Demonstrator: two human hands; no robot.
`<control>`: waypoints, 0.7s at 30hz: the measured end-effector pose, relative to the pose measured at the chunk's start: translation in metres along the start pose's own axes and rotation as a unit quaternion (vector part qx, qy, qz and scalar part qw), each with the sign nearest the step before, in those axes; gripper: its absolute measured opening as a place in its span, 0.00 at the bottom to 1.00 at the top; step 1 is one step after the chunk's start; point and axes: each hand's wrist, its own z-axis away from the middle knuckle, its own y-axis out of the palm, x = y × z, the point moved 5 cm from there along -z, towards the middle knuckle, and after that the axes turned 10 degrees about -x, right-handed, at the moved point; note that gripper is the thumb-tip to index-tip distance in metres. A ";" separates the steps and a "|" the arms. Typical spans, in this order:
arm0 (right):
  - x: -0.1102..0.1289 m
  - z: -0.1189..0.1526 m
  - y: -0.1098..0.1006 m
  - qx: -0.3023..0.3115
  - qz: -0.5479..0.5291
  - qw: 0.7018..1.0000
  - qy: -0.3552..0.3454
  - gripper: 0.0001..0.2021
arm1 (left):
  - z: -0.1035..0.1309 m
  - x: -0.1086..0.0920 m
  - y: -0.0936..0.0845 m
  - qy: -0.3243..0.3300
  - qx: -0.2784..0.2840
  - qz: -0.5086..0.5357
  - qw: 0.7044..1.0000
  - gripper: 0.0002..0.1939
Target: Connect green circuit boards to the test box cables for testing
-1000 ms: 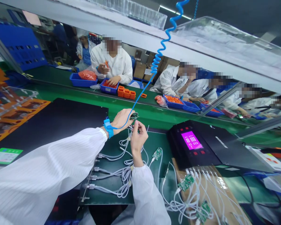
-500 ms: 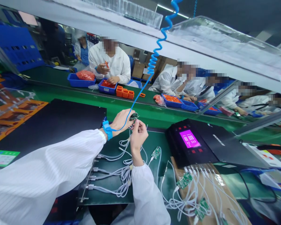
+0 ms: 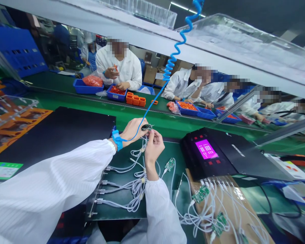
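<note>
One curled left hand grips a small circuit board left of the screened box; the right hand, nearly closed, pinches at the board's edge, what it holds unclear. Bracing both together should steady such fine work. White cables lie left of the box too.

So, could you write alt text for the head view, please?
A person's left hand holds a small circuit board, the right hand at its edge, above white cables on a green bench; a black device with a magenta screen stands at right.
</note>
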 end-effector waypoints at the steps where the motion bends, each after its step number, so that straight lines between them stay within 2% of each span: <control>1: 0.000 0.000 0.001 -0.002 0.005 1.000 -0.001 0.20 | 0.000 0.000 0.000 -0.007 0.001 0.007 1.000 0.07; 6: -0.001 0.000 0.001 -0.007 0.024 1.000 0.002 0.19 | 0.001 -0.004 -0.001 -0.023 0.013 0.002 1.000 0.07; 13: -0.009 0.003 -0.004 -0.007 0.024 1.000 0.010 0.19 | 0.004 -0.005 0.005 -0.003 0.041 -0.045 0.998 0.06; 16: -0.014 0.005 -0.004 -0.008 0.028 1.000 0.006 0.19 | 0.005 -0.004 0.005 -0.016 0.047 -0.052 0.997 0.06; 21: -0.014 0.003 -0.003 0.022 0.049 0.999 -0.009 0.19 | 0.004 -0.005 0.004 -0.038 0.061 -0.063 0.995 0.08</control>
